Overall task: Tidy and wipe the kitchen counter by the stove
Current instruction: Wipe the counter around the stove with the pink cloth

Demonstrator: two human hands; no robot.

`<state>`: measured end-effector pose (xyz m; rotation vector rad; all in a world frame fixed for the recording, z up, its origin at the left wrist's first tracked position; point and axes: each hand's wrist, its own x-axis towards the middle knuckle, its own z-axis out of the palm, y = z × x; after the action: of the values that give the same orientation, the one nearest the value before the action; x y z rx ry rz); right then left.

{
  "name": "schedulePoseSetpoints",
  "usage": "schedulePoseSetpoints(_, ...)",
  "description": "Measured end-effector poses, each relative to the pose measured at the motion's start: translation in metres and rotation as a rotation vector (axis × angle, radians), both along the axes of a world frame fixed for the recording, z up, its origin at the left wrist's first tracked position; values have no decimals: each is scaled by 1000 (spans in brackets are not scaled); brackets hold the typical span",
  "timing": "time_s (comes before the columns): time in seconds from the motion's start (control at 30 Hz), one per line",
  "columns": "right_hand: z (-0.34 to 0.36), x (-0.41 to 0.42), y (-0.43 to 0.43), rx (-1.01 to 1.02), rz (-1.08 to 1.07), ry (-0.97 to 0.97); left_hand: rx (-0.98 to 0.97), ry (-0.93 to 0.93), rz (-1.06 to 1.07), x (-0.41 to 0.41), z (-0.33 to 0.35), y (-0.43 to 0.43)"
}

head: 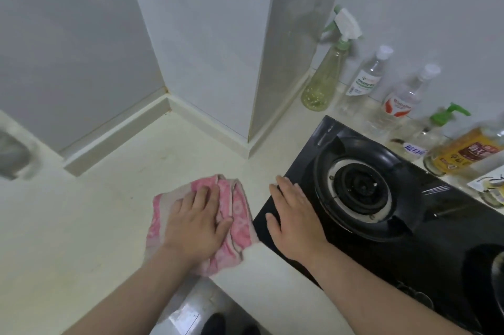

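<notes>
Not much is coming through sharply here. Along the back of the counter [109, 212], the first clear bottle [364, 81] is showing a white label with green print, but the lettering is blurring out and nothing is reading. Next to it, the second clear bottle [401, 105] is wearing a white label with red lettering over a red emblem; the word is looking like a brand name, but it is too soft to spell out. The pump bottle [433, 130] is carrying a small white patch with blue characters, unreadable. The amber bottle [463, 153] is showing a yellow label with large pale characters on a red panel, and those are smearing too.
</notes>
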<state>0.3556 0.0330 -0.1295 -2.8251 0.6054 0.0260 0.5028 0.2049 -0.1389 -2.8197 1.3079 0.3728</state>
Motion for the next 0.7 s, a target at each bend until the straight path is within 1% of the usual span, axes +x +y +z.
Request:
schedulePoseSetpoints(0.03,2,11,-4,5,-20,-13,12,20,102,5,1,-10)
schedulePoseSetpoints(0.1,2,30,-11,41,-61,-29,-26,93,299,10,5,-35)
schedulePoseSetpoints(0.13,0,38,-13,59,-66,-32,-57,107,353,13,7,-44)
schedulePoseSetpoints(0.17,-2,43,-13,79,-61,-30,-79,84,364,17,5,-47)
schedulePoseSetpoints(0.23,-9,50,-11,103,-43,-8,-80,-19,299,21,-3,-40)
schedulePoseSetpoints(0.3,-15,51,-9,74,-12,34,-98,-58,203,16,-13,-26)
schedulePoseSetpoints(0.4,-21,50,-9,14,41,92,-172,-65,53,9,-23,-21)
schedulePoseSetpoints(0.47,-23,52,-10,-8,65,119,-152,-33,-5,12,-24,-28)
schedulePoseSetpoints(0.6,-22,55,-11,-7,57,145,-75,1,-5,30,-22,-40)
schedulePoseSetpoints(0.7,-22,55,-12,18,40,132,-83,-11,48,42,-20,-55)
